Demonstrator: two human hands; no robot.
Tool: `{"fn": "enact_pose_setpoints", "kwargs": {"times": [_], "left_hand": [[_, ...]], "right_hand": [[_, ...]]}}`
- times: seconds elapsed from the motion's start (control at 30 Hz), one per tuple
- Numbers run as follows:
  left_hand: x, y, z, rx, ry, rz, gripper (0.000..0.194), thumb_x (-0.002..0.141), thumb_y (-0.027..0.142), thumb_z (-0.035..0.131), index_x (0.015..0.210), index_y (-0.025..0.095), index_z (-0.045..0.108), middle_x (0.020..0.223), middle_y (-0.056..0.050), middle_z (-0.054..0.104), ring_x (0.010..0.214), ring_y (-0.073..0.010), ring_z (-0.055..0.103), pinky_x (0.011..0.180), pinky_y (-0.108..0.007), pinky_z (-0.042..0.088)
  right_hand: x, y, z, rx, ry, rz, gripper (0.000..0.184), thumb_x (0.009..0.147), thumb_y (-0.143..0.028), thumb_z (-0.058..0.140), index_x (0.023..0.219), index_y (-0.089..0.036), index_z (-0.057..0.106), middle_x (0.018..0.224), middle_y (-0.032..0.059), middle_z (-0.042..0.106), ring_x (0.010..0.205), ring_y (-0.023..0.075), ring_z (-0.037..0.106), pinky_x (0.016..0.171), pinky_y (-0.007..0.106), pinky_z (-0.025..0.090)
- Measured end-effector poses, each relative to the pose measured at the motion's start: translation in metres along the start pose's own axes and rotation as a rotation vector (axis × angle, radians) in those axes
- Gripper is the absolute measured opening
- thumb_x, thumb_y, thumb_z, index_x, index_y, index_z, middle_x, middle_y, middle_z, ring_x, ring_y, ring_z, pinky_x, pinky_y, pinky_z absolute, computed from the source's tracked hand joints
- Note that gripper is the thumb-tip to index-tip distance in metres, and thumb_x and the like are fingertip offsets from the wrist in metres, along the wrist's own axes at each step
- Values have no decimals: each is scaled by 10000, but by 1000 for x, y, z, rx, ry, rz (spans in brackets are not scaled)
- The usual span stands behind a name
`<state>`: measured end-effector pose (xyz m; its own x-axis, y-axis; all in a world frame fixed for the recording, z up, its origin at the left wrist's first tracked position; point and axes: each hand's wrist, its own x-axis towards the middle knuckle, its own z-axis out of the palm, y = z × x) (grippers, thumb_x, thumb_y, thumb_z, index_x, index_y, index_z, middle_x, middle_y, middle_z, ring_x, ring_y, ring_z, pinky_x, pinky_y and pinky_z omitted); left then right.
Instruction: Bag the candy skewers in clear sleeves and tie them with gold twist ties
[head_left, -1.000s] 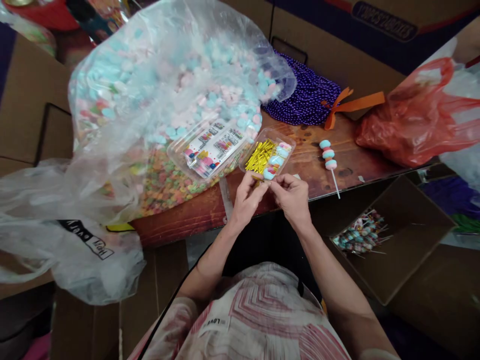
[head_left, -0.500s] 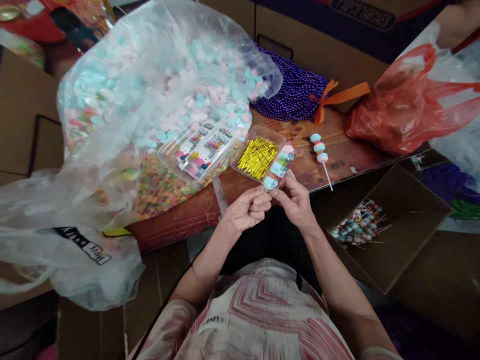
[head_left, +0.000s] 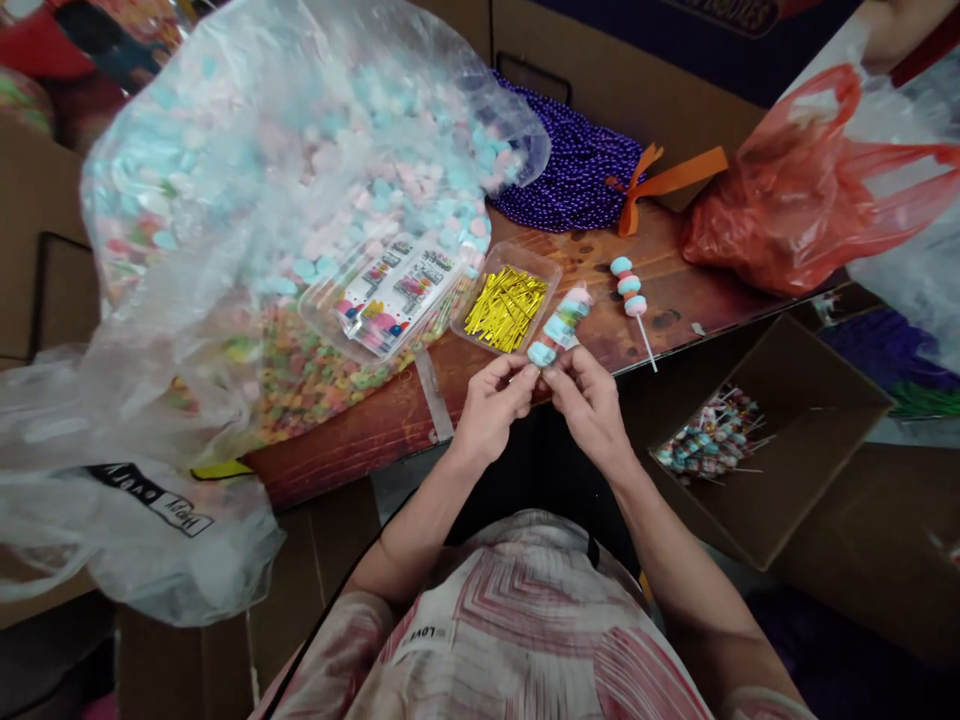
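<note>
Between my two hands is a wrapped marshmallow candy skewer (head_left: 561, 325) in pale blue, pink and orange, its bagged body pointing away from me. My left hand (head_left: 496, 398) pinches the near end of it, where the wrapper gathers. On the other side my right hand (head_left: 590, 400) pinches close to the same spot, fingertips almost touching the left ones. The stick and any tie are hidden by my fingers. Just beyond lies a clear tub (head_left: 551, 262) of gold twist ties (head_left: 506, 310). An unwrapped candy skewer (head_left: 630, 285) rests on the table to the right.
A big clear bag of candy (head_left: 300, 170) covers the table's left, with a tray of printed labels (head_left: 397, 290) on it. Purple bead strands (head_left: 570, 165) and a red plastic bag (head_left: 787, 210) lie behind. Low right, a cardboard box (head_left: 810, 430) holds several wrapped skewers.
My left hand has opened from a curled grip into a fingertip pinch at the wrapper's neck. My right hand has shifted slightly lower on the skewer. The whole view has moved a little.
</note>
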<state>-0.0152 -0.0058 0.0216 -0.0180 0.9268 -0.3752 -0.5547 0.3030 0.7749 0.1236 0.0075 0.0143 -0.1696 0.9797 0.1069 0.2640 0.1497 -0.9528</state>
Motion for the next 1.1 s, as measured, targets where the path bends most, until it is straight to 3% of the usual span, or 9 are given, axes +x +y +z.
{"fn": "enact_pose_setpoints", "kwargs": {"times": [0.1,0.2,0.3,0.5,0.67,0.87,1.0,1.1], "left_hand": [[4,11,2,-190,1,-226,337,659,206,963,756,136,647,647,71,518,484,-3,372,422,-112,255],[4,17,6,-254,16,-274,331,648,141,952,746,121,636,665,59,538,493,-2,414,407,-93,259],[3,16,10,-275,10,-292,294,696,132,923,732,119,631,634,59,519,489,-8,424,405,-89,276],[0,14,14,-287,3,-304,283,730,151,909,748,128,628,646,64,507,495,-8,435,411,-92,294],[-3,8,14,-211,-61,-193,361,718,267,944,749,163,600,643,66,523,536,-39,489,450,-121,355],[4,-4,19,-213,-164,-201,380,745,423,936,794,176,652,766,26,609,669,-85,570,660,-213,514],[0,-1,24,-120,-262,39,522,804,701,788,773,184,723,900,-53,657,838,-169,614,758,-289,531],[-7,0,28,107,-268,201,592,884,722,677,630,188,721,862,-70,629,921,-191,598,887,-310,511]], "right_hand": [[-5,4,-1,-144,110,-200,177,1044,-289,521,936,-234,651,869,41,709,780,181,672,731,334,575],[-5,9,-3,-311,170,-455,208,1036,-220,551,1022,-253,756,1013,88,772,933,217,737,837,366,611],[-1,14,-5,-416,187,-535,214,1026,-227,591,1033,-276,799,991,93,787,919,225,752,829,367,622],[3,15,-11,-486,140,-543,248,1036,-245,563,960,-279,796,931,85,781,817,210,728,761,356,597],[4,7,-8,-498,151,-540,233,1038,-222,515,926,-238,719,880,87,747,815,215,706,774,361,579],[-7,-6,-8,-321,215,-365,167,1023,-217,523,871,-233,591,776,25,637,677,176,600,659,316,508],[-20,-21,-23,-192,248,-188,126,1003,-240,580,879,-247,604,765,-8,625,662,166,577,630,300,490],[-29,-29,-32,-181,300,-180,103,998,-248,619,902,-250,656,794,2,652,692,177,603,653,315,504]]}}
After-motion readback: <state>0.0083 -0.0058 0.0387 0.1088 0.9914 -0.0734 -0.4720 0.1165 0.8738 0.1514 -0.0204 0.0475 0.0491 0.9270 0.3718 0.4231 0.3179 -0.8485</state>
